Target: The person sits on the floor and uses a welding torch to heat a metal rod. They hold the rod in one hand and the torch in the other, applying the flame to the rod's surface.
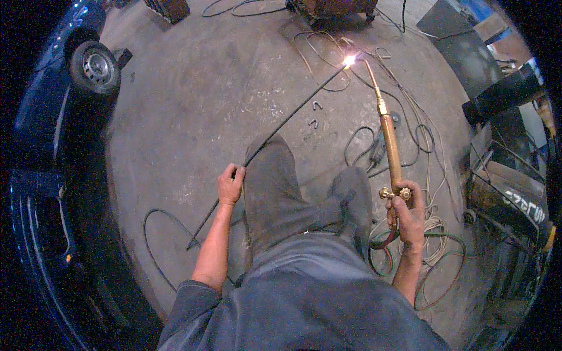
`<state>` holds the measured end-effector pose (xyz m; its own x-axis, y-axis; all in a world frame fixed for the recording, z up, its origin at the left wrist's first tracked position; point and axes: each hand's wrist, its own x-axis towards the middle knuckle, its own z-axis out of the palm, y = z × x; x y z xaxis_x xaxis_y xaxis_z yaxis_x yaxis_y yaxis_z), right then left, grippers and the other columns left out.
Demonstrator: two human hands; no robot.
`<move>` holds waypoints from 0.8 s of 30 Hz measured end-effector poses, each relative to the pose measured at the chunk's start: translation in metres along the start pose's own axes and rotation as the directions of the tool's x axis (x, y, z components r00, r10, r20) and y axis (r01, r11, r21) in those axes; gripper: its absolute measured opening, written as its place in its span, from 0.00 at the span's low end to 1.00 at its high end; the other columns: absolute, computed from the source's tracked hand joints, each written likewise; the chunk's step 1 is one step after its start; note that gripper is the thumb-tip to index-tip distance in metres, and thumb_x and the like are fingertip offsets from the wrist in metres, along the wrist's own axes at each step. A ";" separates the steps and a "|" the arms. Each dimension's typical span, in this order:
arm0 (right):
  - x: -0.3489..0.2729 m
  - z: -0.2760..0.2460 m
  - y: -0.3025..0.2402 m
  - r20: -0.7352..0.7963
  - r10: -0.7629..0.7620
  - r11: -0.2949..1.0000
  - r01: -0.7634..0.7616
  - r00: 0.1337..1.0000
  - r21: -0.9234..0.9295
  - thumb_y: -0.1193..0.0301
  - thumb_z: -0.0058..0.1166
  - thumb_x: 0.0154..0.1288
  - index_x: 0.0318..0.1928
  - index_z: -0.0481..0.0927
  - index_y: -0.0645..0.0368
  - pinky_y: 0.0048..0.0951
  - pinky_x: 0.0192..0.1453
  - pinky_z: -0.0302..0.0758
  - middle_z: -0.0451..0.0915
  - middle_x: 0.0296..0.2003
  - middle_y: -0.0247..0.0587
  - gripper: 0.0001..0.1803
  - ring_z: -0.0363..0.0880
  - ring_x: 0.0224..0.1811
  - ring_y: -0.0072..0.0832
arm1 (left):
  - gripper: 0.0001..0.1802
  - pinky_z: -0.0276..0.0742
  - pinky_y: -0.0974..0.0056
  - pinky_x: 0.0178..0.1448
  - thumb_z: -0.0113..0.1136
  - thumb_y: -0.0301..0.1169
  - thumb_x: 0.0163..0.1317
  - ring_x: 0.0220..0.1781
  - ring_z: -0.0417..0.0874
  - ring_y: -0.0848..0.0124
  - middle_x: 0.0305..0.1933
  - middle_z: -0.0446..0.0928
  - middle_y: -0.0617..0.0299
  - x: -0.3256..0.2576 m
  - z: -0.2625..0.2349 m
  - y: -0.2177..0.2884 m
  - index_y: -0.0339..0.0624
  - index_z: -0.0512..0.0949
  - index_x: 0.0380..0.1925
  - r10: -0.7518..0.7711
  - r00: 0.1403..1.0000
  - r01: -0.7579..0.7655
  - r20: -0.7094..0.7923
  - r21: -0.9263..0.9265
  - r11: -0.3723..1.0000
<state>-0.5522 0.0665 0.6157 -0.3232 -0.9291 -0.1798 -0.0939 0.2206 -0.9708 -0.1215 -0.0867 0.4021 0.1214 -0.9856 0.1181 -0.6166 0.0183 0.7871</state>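
Currently, the left hand (230,186) is closed around the dark rod (294,116), which slants over the floor (187,88) toward its far edge; the right hand (411,215) is wrapped around the brass torch (390,143) at its valves, flame (349,61) at the rod's tip.

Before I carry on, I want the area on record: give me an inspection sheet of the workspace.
Surface: grey floor, scuffed and marked.
Work items: dark rod, with a bright glow at its far end, by the tip of the brass torch.
Clutter: two small hooked pieces on the floor.
Hands: left hand holds the rod; right hand grips the torch near its valves.
Cables: tangled pale cables at right, on the floor.
Surroundings: dark blue vehicle at left.
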 end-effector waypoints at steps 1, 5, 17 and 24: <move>-0.001 0.000 -0.001 0.005 0.009 1.000 -0.009 1.000 0.012 0.63 0.63 0.71 0.59 0.72 0.51 0.22 0.21 0.71 0.79 0.30 0.35 0.21 0.74 0.20 0.20 | 0.18 0.76 0.55 0.39 0.63 0.45 0.67 0.31 0.82 0.53 0.30 0.79 0.47 0.000 -0.001 -0.002 0.39 0.78 0.34 -0.002 1.000 0.002 0.003 0.008 1.000; 0.000 -0.003 -0.002 0.013 0.009 1.000 -0.009 1.000 -0.002 0.65 0.61 0.71 0.59 0.72 0.51 0.22 0.21 0.71 0.79 0.30 0.35 0.19 0.74 0.19 0.20 | 0.18 0.76 0.55 0.38 0.63 0.45 0.67 0.29 0.80 0.54 0.29 0.78 0.48 0.000 -0.001 0.000 0.39 0.77 0.33 -0.001 1.000 0.001 0.010 -0.028 1.000; 0.001 0.002 -0.007 0.011 0.015 1.000 -0.015 1.000 0.023 0.66 0.58 0.73 0.58 0.72 0.51 0.23 0.22 0.72 0.79 0.30 0.36 0.17 0.74 0.19 0.20 | 0.18 0.76 0.55 0.40 0.63 0.45 0.67 0.32 0.82 0.51 0.30 0.79 0.48 0.002 0.003 -0.008 0.39 0.78 0.33 -0.028 0.999 0.028 0.019 0.018 0.999; 0.000 -0.003 -0.007 0.001 0.043 0.998 -0.043 0.999 -0.045 0.63 0.59 0.73 0.58 0.73 0.51 0.22 0.23 0.73 0.80 0.30 0.36 0.18 0.75 0.20 0.20 | 0.17 0.78 0.54 0.42 0.64 0.43 0.66 0.34 0.83 0.50 0.32 0.80 0.47 0.002 -0.004 -0.002 0.38 0.79 0.35 -0.001 1.000 0.000 0.025 0.027 1.000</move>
<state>-0.5544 0.0654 0.6227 -0.3263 -0.9189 -0.2216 -0.1218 0.2733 -0.9542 -0.1171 -0.0880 0.4027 0.1020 -0.9895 0.1020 -0.6377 0.0136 0.7702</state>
